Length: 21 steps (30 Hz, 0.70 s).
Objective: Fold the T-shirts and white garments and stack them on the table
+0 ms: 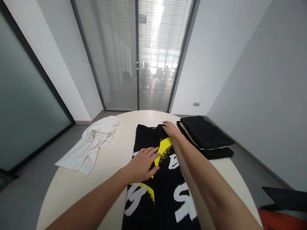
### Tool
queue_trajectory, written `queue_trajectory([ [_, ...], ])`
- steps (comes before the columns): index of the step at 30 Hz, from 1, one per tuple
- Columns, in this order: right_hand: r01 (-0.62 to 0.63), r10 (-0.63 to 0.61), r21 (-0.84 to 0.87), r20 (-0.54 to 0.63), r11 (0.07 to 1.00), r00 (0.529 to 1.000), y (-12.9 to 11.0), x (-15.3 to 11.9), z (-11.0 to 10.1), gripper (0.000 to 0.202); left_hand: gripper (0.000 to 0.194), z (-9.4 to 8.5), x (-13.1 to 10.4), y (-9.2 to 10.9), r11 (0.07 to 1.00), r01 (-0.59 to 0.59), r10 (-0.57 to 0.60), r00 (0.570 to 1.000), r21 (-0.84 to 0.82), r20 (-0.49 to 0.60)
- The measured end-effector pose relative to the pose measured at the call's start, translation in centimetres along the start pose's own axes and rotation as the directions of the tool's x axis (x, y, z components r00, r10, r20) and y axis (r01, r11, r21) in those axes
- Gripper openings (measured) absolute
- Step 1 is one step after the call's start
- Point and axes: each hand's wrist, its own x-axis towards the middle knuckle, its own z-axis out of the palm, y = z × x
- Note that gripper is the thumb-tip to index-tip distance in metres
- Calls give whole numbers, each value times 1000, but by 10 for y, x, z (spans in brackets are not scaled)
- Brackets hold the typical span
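A black T-shirt (165, 187) with yellow and white brush-like print lies lengthwise on the table in front of me, its right part folded inward over the middle. My left hand (144, 163) rests flat on the shirt's printed middle, fingers spread. Farther off, my right hand (170, 128) is at the shirt's far right corner, with thumb and fingers closed on the fabric edge. My right forearm hides part of the shirt's right border, and the near end runs out of view.
On the pale round table (79, 195), a crumpled white garment (96, 137) lies at the left. A stack of folded dark clothes (203, 132) sits at the right edge. Beyond stand glass panels with blinds (153, 57). A red and black object (283, 207) shows at lower right.
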Motion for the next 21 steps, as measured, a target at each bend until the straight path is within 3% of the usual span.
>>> queue_trajectory([
  [5,-32,25,-41,-155,999,988,-20,-25,3,36,56,3,0,-1,1000,18,-17,1000,-12,13],
  [10,75,-75,-5,51,997,996,-36,-38,6,27,57,3,1,-3,996,25,-26,1000,-85,-16],
  [16,174,-179,65,71,983,981,-59,-38,9,28,59,2,1,-3,996,-5,5,1000,-88,6],
  [21,167,-182,160,79,973,980,-85,-20,19,38,65,1,-1,-4,997,-6,10,999,-71,42],
])
